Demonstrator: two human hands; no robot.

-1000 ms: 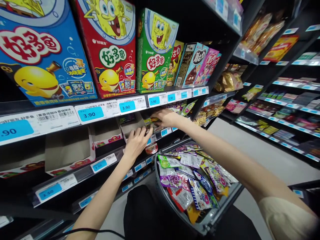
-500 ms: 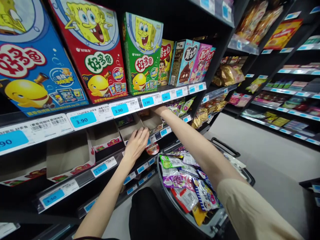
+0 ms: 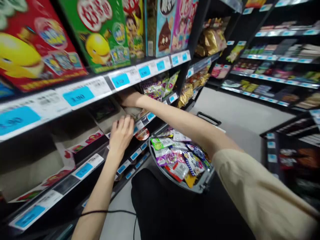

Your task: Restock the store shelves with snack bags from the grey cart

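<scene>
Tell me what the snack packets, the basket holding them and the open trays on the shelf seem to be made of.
Snack packets: probably plastic or foil film, glossy, judging by crinkles and highlights.
Basket: perhaps hard grey plastic, its rim smooth with a slight sheen.
Open trays: likely cardboard, matte grey inside, with thin walls and printed edges.

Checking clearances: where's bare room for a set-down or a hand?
Bare: grey floor between the basket and far shelves; visible inside of the lower-left carton. Crowded: the basket, heaped with packets; beneath the price strip, occupied by the right hand, left hand close by.
</scene>
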